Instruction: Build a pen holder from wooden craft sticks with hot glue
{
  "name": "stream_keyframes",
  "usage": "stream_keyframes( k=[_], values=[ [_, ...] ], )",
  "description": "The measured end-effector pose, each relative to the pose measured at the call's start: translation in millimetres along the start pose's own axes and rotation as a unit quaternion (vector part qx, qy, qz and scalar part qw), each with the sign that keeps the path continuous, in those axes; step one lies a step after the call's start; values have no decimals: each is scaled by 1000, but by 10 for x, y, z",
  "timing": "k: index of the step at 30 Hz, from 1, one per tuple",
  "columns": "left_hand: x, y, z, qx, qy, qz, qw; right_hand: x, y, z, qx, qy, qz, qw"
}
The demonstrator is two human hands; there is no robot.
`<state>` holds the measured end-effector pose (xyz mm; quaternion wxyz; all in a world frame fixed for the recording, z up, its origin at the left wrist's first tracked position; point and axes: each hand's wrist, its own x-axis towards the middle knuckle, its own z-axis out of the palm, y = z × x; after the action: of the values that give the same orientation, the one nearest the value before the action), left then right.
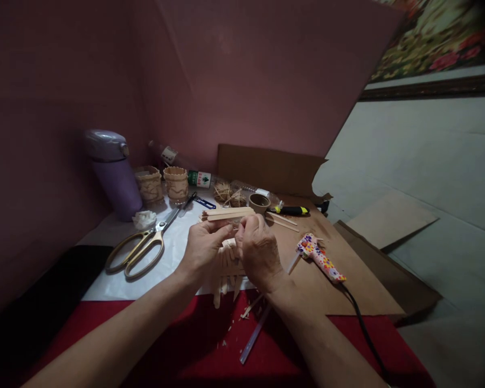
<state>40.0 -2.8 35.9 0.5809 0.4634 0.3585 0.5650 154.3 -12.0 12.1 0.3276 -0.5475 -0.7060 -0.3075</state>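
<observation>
Red cloth (pixel 178 358) — hands (pixel 204 245) (pixel 261 250) at sticks (pixel 228 214)

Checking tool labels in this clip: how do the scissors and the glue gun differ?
The scissors are gold-handled; the glue gun is pale with a multicoloured floral print. The scissors lie mostly on the white sheet, left of the left hand; the glue gun lies on brown cardboard, right of the right hand. The glue gun trails a black cord; the scissors have none. Neither is held.
</observation>
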Motion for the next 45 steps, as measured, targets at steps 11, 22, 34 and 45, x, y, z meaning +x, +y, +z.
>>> stream_keyframes(
  k=[11,22,34,45],
  values=[
    [106,-20,-200,-13,61,-51,997,142,689,-97,119,115,204,965],
    [79,28,-201,-36,35,-102,993,77,407,-142,252,31,139,957],
    [73,20,-222,2,40,-43,998,40,393,-131,194,-43,21,980],
    [68,63,-205,-11,57,-72,996,53,387,-156,145,-27,54,988]
  ],
)
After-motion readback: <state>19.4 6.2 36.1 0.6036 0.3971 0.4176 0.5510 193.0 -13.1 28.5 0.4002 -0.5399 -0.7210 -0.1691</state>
